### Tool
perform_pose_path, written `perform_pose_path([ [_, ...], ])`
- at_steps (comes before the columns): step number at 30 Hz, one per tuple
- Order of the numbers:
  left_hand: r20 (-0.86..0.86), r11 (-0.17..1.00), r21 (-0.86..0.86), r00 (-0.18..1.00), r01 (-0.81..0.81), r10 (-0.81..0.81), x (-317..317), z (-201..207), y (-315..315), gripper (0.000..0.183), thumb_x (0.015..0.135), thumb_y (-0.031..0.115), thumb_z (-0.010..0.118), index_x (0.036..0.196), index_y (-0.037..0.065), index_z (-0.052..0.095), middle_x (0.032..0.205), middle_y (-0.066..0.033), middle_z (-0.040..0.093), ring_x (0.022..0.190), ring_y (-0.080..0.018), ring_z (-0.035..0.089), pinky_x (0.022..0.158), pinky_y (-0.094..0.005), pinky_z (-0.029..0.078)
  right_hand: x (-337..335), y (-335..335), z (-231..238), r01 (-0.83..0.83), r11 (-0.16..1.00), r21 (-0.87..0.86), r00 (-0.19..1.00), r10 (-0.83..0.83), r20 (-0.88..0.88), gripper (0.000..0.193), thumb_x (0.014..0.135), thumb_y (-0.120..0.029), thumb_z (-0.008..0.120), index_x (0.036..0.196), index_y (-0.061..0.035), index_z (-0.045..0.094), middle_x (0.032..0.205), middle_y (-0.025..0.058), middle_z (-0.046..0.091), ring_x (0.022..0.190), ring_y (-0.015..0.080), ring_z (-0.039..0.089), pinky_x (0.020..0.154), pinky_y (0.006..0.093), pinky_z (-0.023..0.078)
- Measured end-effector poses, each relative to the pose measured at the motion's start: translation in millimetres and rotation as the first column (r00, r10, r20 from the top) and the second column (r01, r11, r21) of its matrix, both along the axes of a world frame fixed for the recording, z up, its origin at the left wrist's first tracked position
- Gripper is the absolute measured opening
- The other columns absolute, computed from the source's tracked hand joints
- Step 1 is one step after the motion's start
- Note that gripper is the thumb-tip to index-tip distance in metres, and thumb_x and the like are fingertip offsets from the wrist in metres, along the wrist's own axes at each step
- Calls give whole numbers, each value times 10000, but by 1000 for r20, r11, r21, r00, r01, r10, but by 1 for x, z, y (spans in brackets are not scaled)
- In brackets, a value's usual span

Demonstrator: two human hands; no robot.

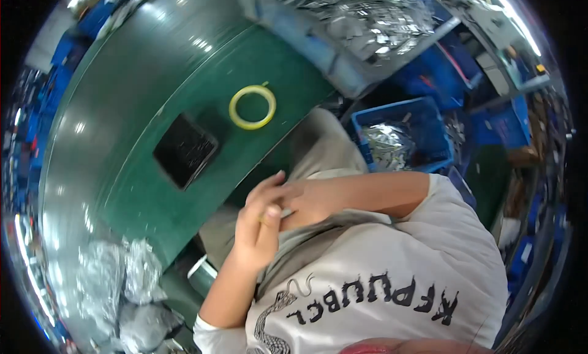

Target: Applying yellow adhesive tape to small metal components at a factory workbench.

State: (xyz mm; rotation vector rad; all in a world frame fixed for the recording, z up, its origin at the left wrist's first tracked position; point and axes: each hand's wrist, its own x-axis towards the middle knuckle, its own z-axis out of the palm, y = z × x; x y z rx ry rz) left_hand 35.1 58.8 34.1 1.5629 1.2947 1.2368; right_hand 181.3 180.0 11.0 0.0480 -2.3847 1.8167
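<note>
My two hands meet above my lap, close to the front edge of the green work table. My left hand (257,222) has its fingers bent toward the right hand, with the thumb raised beside them. A small yellowish bit shows by that thumb, too small to name. My right hand (315,201) reaches in from the right and touches the left one; its fingers are blurred and partly hidden. On the table ahead lie a roll of yellow tape (273,113) and, left of it, a black shallow tray (184,150).
The green table (144,201) bends round on the left. Clear plastic bags (144,271) lie at the lower left. On the right stands a blue crate (442,155) holding silvery pieces. Behind it, a grey-framed bin (349,75) carries a heap of shiny strips (380,23).
</note>
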Motion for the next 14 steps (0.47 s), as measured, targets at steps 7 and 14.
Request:
perform_pose_path([
  [7, -181, 974, -139, 972, -178, 152, -8, -14, -34, 898, 775, 82, 745, 1508, -33, 238, 1366, -255, 505, 1296, -339, 475, 1130, -448, 303, 104, 71, -5, 97, 791, 604, 893, -336, 298, 231, 884, -261, 637, 934, -41, 684, 959, 146, 658, 940, 362, 630, 829, 449, 503],
  [14, -124, 830, -404, 922, -386, 368, -44, -43, -74, 776, 831, 68, 653, 1522, 60, 301, 1259, -150, 559, 1182, -235, 538, 1021, -377, 399, 194, 122, 77, 104, 771, 628, 456, -598, 659, 475, 783, -391, 773, 1151, -108, 669, 1141, 161, 686, 1036, 258, 679, 899, 421, 513],
])
